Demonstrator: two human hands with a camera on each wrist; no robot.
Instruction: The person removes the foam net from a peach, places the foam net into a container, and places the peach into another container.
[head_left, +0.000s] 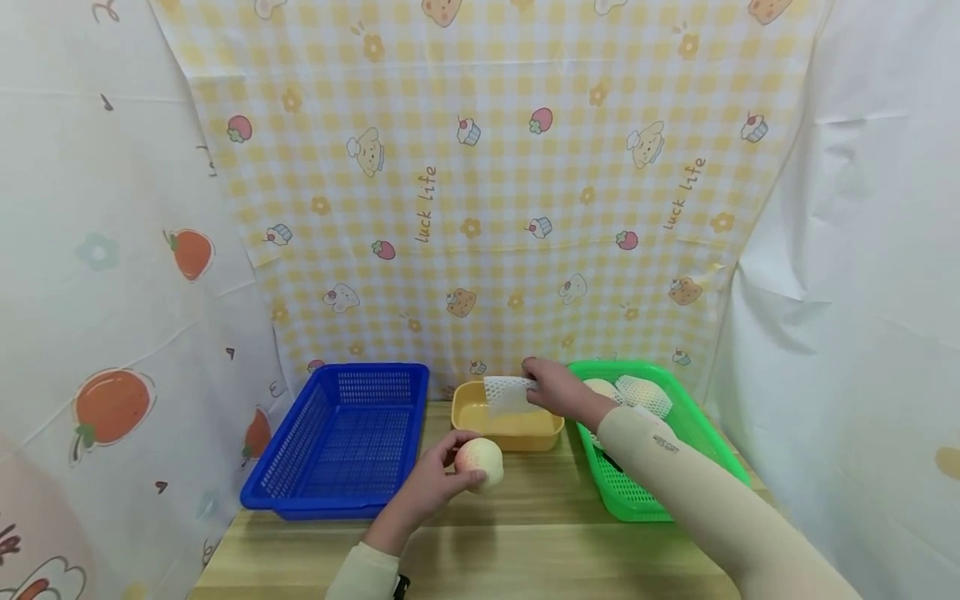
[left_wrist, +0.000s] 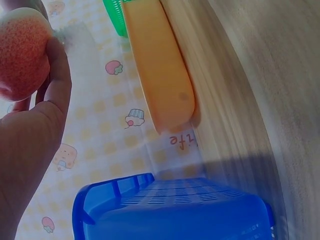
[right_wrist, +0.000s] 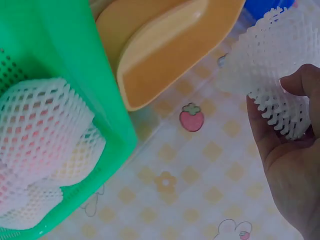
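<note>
A peach (head_left: 481,463), pale with a pink blush, is gripped between the fingers and thumb of my left hand (head_left: 433,483) above the front of the table. The left wrist view shows the redder side of the peach (left_wrist: 22,52). My right hand (head_left: 558,388) pinches a white foam net sleeve (head_left: 508,392) over the yellow bin (head_left: 517,442). In the right wrist view the foam net (right_wrist: 280,55) hangs flattened, with the thumb pressing on it. To the right, several net-wrapped peaches (head_left: 643,395) lie in the green basket (head_left: 637,504), partly hidden by my right forearm.
A blue basket (head_left: 337,505) with perforated sides stands on the left of the wooden table (head_left: 540,550). Behind everything hangs a yellow checked cloth (head_left: 495,275). White printed curtains (head_left: 127,325) close in both sides.
</note>
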